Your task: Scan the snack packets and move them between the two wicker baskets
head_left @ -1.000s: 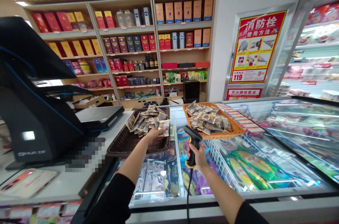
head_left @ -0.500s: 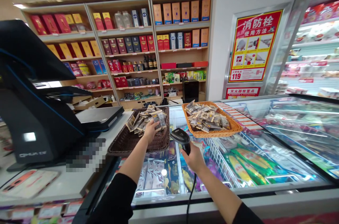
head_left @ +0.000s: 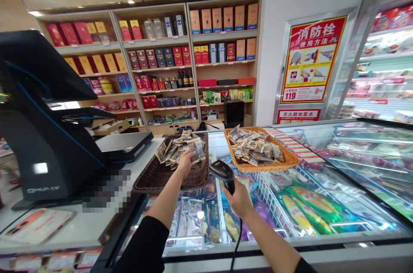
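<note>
My left hand [head_left: 186,164] is closed on a small snack packet [head_left: 197,149] over the dark brown wicker basket [head_left: 151,180]. Other packets [head_left: 174,150] like it are heaped in the far part of that basket. In my right hand [head_left: 239,197] is a black barcode scanner [head_left: 222,171], its head tilted toward the left basket. A cable hangs from its handle down past the counter front. To the right of the scanner, an orange wicker basket [head_left: 266,167] holds more of the same packets [head_left: 254,146]. Both baskets rest on or over the glass freezer top.
A glass-topped freezer [head_left: 206,245] with packaged goods spans the front. On the left counter stand a black checkout terminal [head_left: 58,148], a flat scale [head_left: 125,139] and a phone-like printed item [head_left: 37,225]. Shelves of boxes [head_left: 161,58] line the back wall.
The view has tilted slightly, so everything sits a little lower and further right. My left hand still holds the packet and my right hand the scanner, both nearly in place.
</note>
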